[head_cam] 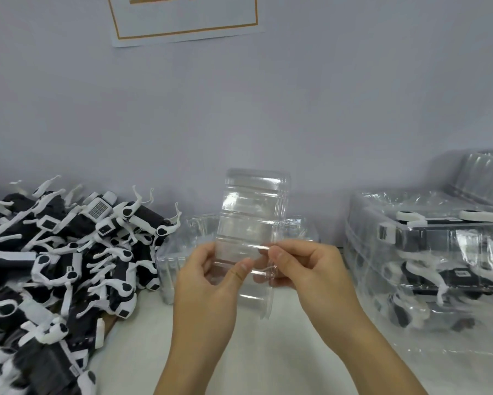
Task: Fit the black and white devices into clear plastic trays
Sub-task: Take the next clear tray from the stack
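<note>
Clear ribbed plastic tray (251, 220), empty, is held upright at centre; left hand (208, 283) and right hand (305, 269) pinch its lower edges. Filled clear trays (427, 263) pile at three o'clock, while many loose black-and-white devices (60, 258) wait at nine o'clock.

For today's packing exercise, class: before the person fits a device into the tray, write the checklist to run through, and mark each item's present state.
1. Clear tray held by both hands: ok; left hand and right hand pinch its lower part.
2. Tray empty: ok.
3. A single tray, not two nested: cannot tell.
4. Device in hand: not ok; both hands are on the tray.
5. Devices available: ok; pile of devices lies at the left.
6. Place for filled trays: ok; filled trays are stacked at the right.
</note>
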A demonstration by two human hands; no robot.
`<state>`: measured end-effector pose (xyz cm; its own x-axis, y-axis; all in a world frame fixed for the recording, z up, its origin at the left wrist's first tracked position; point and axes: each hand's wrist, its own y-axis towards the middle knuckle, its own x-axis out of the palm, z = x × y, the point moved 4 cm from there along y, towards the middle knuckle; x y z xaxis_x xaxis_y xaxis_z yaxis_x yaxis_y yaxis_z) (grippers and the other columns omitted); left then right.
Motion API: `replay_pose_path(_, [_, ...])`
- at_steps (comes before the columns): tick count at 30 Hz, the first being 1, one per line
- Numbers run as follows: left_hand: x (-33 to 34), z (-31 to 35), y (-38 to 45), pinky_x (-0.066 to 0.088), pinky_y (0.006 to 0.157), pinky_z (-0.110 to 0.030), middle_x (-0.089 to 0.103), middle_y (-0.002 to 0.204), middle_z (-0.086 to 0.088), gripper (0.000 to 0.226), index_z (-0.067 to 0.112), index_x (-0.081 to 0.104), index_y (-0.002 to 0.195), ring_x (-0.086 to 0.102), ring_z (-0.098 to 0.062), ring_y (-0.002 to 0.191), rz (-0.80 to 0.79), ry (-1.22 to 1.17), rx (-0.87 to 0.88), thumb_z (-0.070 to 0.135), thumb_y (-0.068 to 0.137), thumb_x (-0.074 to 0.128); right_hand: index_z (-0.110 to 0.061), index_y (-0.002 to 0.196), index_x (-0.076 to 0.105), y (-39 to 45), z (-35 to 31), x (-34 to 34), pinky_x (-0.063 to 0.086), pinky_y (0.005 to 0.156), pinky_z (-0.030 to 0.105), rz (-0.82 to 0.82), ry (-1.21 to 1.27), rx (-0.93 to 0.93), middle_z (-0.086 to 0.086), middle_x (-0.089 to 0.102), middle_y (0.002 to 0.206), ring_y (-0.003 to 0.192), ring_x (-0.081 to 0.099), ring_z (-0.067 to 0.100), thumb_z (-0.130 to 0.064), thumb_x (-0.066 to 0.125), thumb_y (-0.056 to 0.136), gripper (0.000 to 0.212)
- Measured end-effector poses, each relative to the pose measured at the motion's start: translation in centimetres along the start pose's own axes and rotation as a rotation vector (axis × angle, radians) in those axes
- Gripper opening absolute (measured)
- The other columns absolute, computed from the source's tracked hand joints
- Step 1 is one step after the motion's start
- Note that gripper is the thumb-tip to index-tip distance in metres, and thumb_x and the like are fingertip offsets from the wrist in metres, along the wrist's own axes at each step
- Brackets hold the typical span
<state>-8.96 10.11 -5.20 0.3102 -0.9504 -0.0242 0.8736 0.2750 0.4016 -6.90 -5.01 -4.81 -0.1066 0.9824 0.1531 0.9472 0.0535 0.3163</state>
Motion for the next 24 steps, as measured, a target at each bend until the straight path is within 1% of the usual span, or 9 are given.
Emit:
replay_pose_path(5, [0.12, -0.11, 0.03, 0.048, 0.077, -0.026, 0.077, 0.091, 0.007, 0.017, 0.021, 0.072, 0.098, 0.072, -0.011, 0.088, -0.033, -0.070, -0.048, 0.013, 0.084, 0.075, -0.016, 0.087, 0.080, 0.13, 0.27, -0.16, 0.057, 0.072, 0.032, -0.025, 0.046, 0.042, 0.010, 0.077, 0.086, 0.079, 0.074, 0.033, -0.007, 0.059, 0.095, 0.024])
replay_pose_path(9, [0.06, -0.23, 0.13, 0.049, 0.077, -0.029, 0.078, 0.091, 0.001, 0.016, 0.017, 0.072, 0.100, 0.072, -0.019, 0.086, -0.050, -0.120, -0.083, 0.012, 0.085, 0.074, -0.020, 0.090, 0.081, 0.20, 0.67, -0.25, 0.053, 0.069, 0.028, -0.041, 0.105, 0.070, 0.013, 0.076, 0.092, 0.094, 0.069, 0.041, -0.018, 0.062, 0.090, 0.019])
replay_pose_path(12, [0.02, -0.19, 0.11, 0.049, 0.076, -0.029, 0.078, 0.091, 0.000, 0.016, 0.017, 0.073, 0.100, 0.072, -0.019, 0.086, -0.057, -0.133, -0.090, 0.012, 0.084, 0.074, -0.020, 0.091, 0.081, 0.13, 0.74, -0.27, 0.053, 0.069, 0.027, -0.045, 0.108, 0.074, 0.013, 0.076, 0.093, 0.096, 0.069, 0.042, -0.026, 0.064, 0.082, 0.020])
replay_pose_path(14, [0.00, -0.12, 0.04, 0.049, 0.076, -0.027, 0.078, 0.091, 0.002, 0.016, 0.018, 0.072, 0.100, 0.073, -0.017, 0.086, -0.057, -0.120, -0.082, 0.014, 0.085, 0.074, -0.022, 0.091, 0.081, 0.21, 0.73, -0.30, 0.055, 0.069, 0.030, -0.019, 0.069, 0.037, 0.012, 0.076, 0.092, 0.094, 0.069, 0.041, -0.019, 0.066, 0.087, 0.016])
replay_pose_path(16, [0.01, -0.11, 0.01, 0.049, 0.075, -0.024, 0.078, 0.092, 0.003, 0.017, 0.019, 0.072, 0.100, 0.073, -0.014, 0.087, -0.054, -0.115, -0.078, 0.016, 0.084, 0.075, -0.024, 0.092, 0.081, 0.24, 0.60, -0.29, 0.060, 0.072, 0.035, 0.005, 0.008, -0.020, 0.011, 0.077, 0.090, 0.090, 0.071, 0.039, -0.013, 0.064, 0.093, 0.020])
replay_pose_path(19, [-0.02, -0.22, 0.12, 0.051, 0.069, -0.017, 0.078, 0.091, 0.002, 0.018, 0.017, 0.072, 0.101, 0.073, -0.013, 0.084, -0.053, -0.137, -0.090, 0.014, 0.083, 0.075, -0.025, 0.095, 0.081, 0.10, 0.45, -0.18, 0.061, 0.080, 0.044, 0.007, -0.007, -0.056, 0.012, 0.076, 0.090, 0.089, 0.071, 0.039, -0.011, 0.063, 0.094, 0.022])
replay_pose_path(21, [-0.02, -0.28, 0.18, 0.051, 0.068, -0.017, 0.078, 0.091, -0.001, 0.018, 0.014, 0.072, 0.101, 0.073, -0.015, 0.084, -0.061, -0.176, -0.111, 0.010, 0.084, 0.073, -0.023, 0.096, 0.081, 0.03, 0.44, -0.17, 0.060, 0.083, 0.048, 0.005, 0.027, -0.045, 0.013, 0.076, 0.092, 0.091, 0.071, 0.038, -0.012, 0.063, 0.094, 0.021])
replay_pose_path(22, [0.00, -0.31, 0.20, 0.052, 0.070, -0.019, 0.078, 0.091, -0.002, 0.018, 0.013, 0.072, 0.101, 0.073, -0.016, 0.084, -0.066, -0.195, -0.122, 0.009, 0.084, 0.073, -0.021, 0.096, 0.081, 0.02, 0.40, -0.15, 0.060, 0.082, 0.047, 0.003, 0.031, -0.045, 0.012, 0.077, 0.092, 0.091, 0.071, 0.037, -0.012, 0.062, 0.094, 0.021])
replay_pose_path(24, [-0.09, -0.40, 0.23, 0.052, 0.068, -0.018, 0.078, 0.089, -0.004, 0.017, 0.013, 0.073, 0.100, 0.073, -0.015, 0.082, -0.060, -0.202, -0.125, 0.008, 0.084, 0.073, -0.020, 0.094, 0.081, -0.01, 0.17, -0.05, 0.061, 0.073, 0.035, 0.009, -0.006, -0.075, 0.009, 0.077, 0.088, 0.086, 0.072, 0.033, -0.009, 0.063, 0.094, 0.021])
